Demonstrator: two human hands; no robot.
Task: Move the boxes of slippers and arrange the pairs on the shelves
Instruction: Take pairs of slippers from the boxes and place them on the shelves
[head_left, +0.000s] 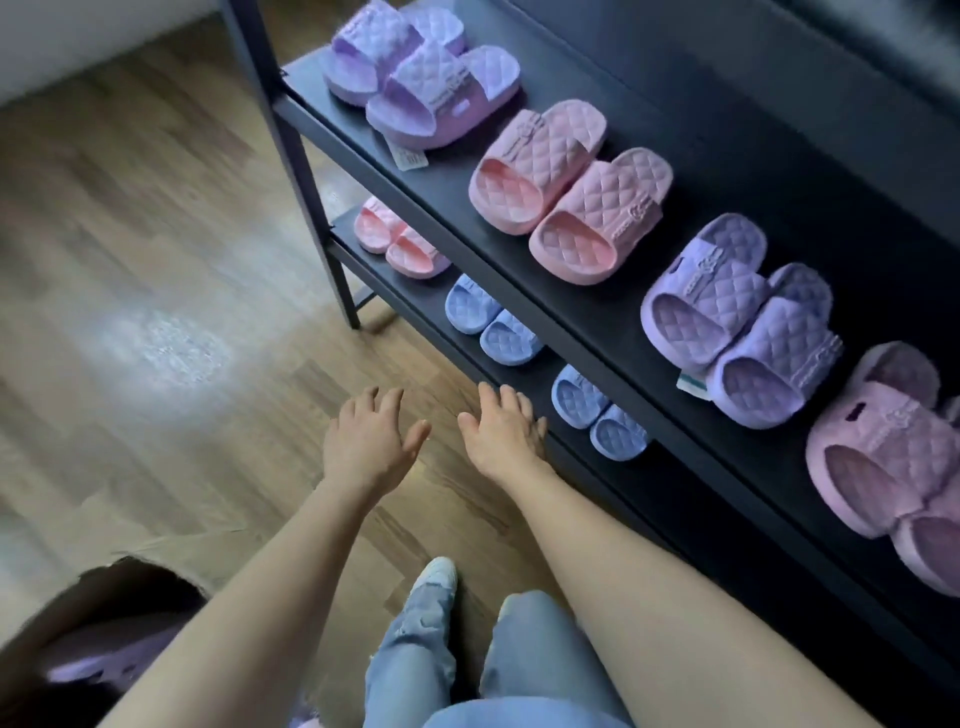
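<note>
Quilted lilac slippers (421, 78), quilted pink slippers (569, 192), blue pairs (493, 319) below, black shelf (597, 322), brown wood-grain floor (130, 234)

Wood-plank floor (130, 234), pale light patch (161, 353) left of the fingers (395, 402); dark shelf rack (675, 156) right of them; white wall (78, 31) beyond.

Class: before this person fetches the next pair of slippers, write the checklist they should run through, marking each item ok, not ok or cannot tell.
1. Hands free: left hand and right hand open, holding nothing: ok.
2. Box close beside the person's left arm: ok.
3. Stock in it: lilac shapes, blurred: cannot tell.
4. Upper shelf pairs lined up in a row: ok.
5. Room on lower shelf beyond the nearest blue pair: too dark: cannot tell.
</note>
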